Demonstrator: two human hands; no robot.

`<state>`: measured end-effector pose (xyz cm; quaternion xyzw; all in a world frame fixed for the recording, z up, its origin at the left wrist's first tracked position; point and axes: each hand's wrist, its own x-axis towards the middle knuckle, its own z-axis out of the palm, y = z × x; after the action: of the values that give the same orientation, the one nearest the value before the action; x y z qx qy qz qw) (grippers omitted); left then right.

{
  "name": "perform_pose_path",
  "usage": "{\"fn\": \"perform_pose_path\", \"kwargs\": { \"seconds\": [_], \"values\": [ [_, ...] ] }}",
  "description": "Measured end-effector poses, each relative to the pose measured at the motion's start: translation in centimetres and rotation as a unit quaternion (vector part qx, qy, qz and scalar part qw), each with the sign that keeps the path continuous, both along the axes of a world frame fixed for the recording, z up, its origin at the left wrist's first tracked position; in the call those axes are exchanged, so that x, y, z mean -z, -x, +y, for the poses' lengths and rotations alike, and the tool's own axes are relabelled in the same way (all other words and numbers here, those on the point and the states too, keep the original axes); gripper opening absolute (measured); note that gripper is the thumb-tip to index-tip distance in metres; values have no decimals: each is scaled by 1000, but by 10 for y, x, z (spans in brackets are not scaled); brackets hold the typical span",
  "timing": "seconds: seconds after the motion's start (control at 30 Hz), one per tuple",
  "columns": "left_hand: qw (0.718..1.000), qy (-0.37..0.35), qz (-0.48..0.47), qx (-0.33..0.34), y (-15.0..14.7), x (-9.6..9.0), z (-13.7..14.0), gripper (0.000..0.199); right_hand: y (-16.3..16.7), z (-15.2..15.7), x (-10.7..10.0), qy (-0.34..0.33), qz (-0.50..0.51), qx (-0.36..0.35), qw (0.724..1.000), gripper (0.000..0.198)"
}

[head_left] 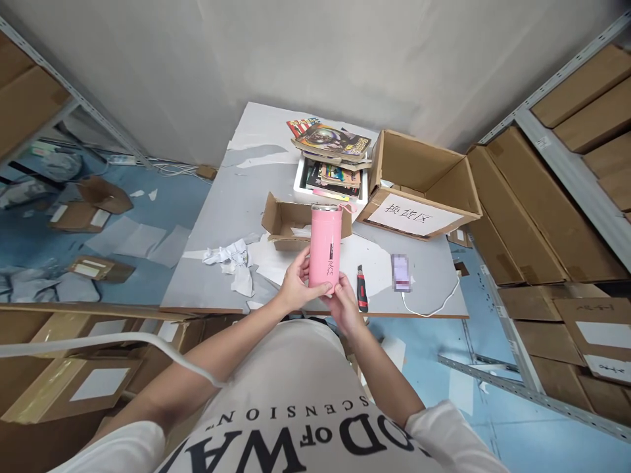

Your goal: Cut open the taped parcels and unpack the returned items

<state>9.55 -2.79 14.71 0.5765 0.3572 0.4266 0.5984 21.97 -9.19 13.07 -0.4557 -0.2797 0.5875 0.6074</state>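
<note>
A pink tumbler with a silver rim, a pink strap loop and dark printing stands upright between my two hands, near the table's front edge. Wrapped around its lower left side, my left hand has its thumb across the front. My right hand grips the bottom right of the tumbler, fingers partly hidden beneath it. Just behind is a small opened cardboard box with white paper inside. To the right of my right hand lies a red and black utility knife.
Crumpled paper lies on the left of the table. A phone with a white cable rests at right. Behind are a white bin of books and a large open carton. Shelves of boxes flank both sides.
</note>
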Motion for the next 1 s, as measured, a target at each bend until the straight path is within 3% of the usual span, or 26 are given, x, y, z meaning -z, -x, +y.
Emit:
{"fn": "perform_pose_path", "kwargs": {
  "seconds": [0.1, 0.2, 0.3, 0.37, 0.47, 0.57, 0.6, 0.7, 0.77, 0.83, 0.9, 1.0],
  "values": [
    [1000, 1, -6, 4, 0, -1, -3, 99, -39, 18, -27, -52, -114, 40, 991, 62],
    [1000, -7, 10, 4, -1, 0, -8, 99, -78, 51, -71, -118, -274, 33, 954, 64],
    [999, -10, 44, -1, -4, 2, -13, 98, -96, 87, -109, -126, -392, -69, 909, 51],
    [998, -6, 66, -9, -6, 2, -15, 98, -95, 106, -121, -108, -406, -159, 893, 44],
    [998, 20, 51, -28, -8, 0, -17, 104, -89, 121, -120, -70, -351, -220, 907, 42],
    [988, 131, -84, 14, -4, -2, -18, 99, -89, 127, -109, -53, -273, -200, 940, 39],
    [969, 197, -136, 58, -1, -2, -18, 92, -91, 128, -105, -56, -250, -192, 947, 39],
    [873, 383, -239, 185, 4, -2, -22, 79, -98, 132, -91, -84, -209, -176, 958, 43],
    [840, 433, -266, 192, 5, -2, -25, 70, -102, 135, -83, -105, -209, -174, 956, 48],
    [846, 430, -278, 148, 2, -2, -28, 59, -105, 137, -78, -128, -233, -167, 949, 55],
    [870, 397, -276, 94, -3, -2, -31, 55, -107, 135, -79, -160, -284, -148, 934, 60],
    [912, 324, -250, 17, -11, -2, -33, 55, -110, 127, -93, -190, -394, -120, 891, 60]
  ]
}}
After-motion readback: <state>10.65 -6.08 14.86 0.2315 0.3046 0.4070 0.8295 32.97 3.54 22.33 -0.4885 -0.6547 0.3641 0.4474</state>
